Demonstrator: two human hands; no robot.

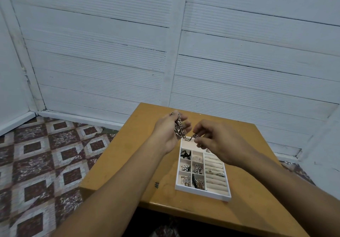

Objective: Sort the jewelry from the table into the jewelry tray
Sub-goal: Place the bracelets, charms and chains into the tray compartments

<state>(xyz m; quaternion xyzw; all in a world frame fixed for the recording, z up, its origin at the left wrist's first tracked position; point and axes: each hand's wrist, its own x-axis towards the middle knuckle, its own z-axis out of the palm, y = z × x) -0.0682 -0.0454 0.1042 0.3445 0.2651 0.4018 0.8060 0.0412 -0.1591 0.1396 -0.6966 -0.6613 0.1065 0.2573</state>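
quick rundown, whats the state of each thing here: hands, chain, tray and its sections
left hand: raised over the table, closed on a bunched chain
right hand: fingers pinching the chain's other end
chain: held in the air above the tray's far end, not yet laid down
jewelry tray: flat on the table, open
small compartments: hold jewelry already
ring rolls: a few rings tucked in
wooden table: bears only the tray

- white rectangular jewelry tray (pixel 202 192) with beige lining, flat on the table toward its near-right edge; small compartments hold mixed pieces, ring rolls along its right side
- chunky silver link chain (pixel 178 126), bunched, held above tray's far end, one end hanging toward the far compartment
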